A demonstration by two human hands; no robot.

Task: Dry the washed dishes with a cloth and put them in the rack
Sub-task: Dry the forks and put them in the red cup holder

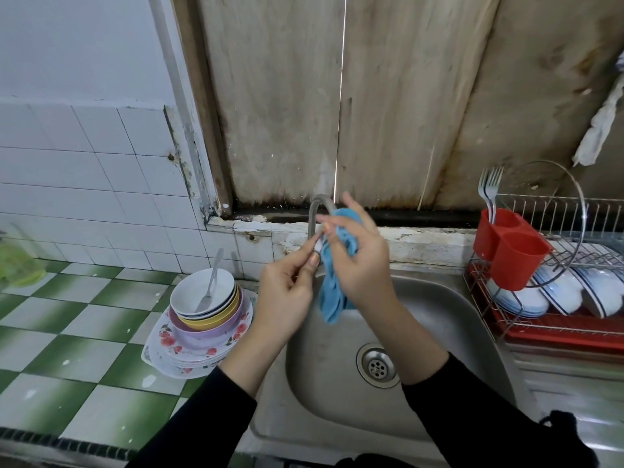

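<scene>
Above the sink [422, 332], the left hand [287, 295] is pinching a thin blurred utensil [316, 244], fingers clamped on it. The right hand [361, 268] is gripping the cloth [332, 295], wrapping the utensil's far end. Bowl stack [206, 309] is sitting on the desk [67, 332] left of the sink, and the rack [547, 214] right of it.
</scene>
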